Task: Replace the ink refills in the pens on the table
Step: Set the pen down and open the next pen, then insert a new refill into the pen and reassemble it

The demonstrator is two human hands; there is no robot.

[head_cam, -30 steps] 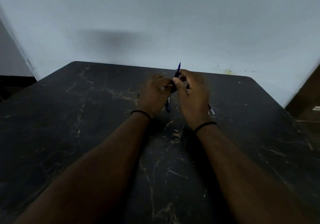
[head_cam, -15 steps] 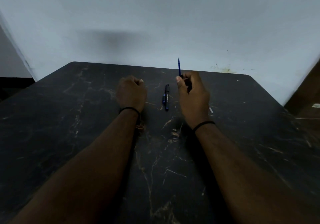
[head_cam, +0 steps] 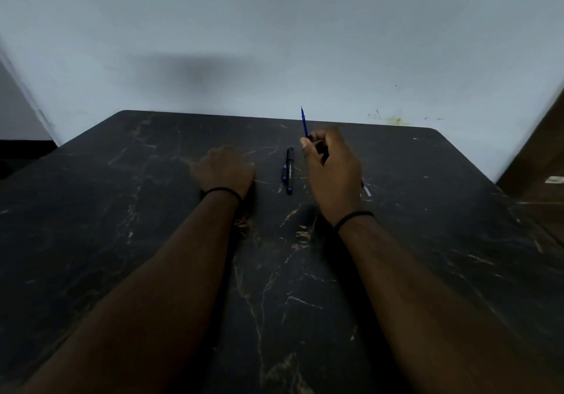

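The right hand (head_cam: pixel 334 173) pinches a thin blue refill (head_cam: pixel 304 122) between thumb and fingers, its tip pointing up toward the tabletop's far edge — a pale object (head_cam: pixel 366 190) peeks out just beside the hand's right side. Just left of it a black pen (head_cam: pixel 289 170) lies on the table (head_cam: pixel 122 210), lengthwise toward the far edge; further left the left hand (head_cam: pixel 224 170) rests knuckles-up, fingers curled under — nothing visibly held.

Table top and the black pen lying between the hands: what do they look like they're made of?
Table top: looks like dark stone or a marble-print laminate, going by the pale tan veins across a black, fairly dull surface; the picture can't settle which.
Black pen: probably plastic, with a smooth black barrel, faint white print and a blue part on its side. Dim light hides any finer finish.
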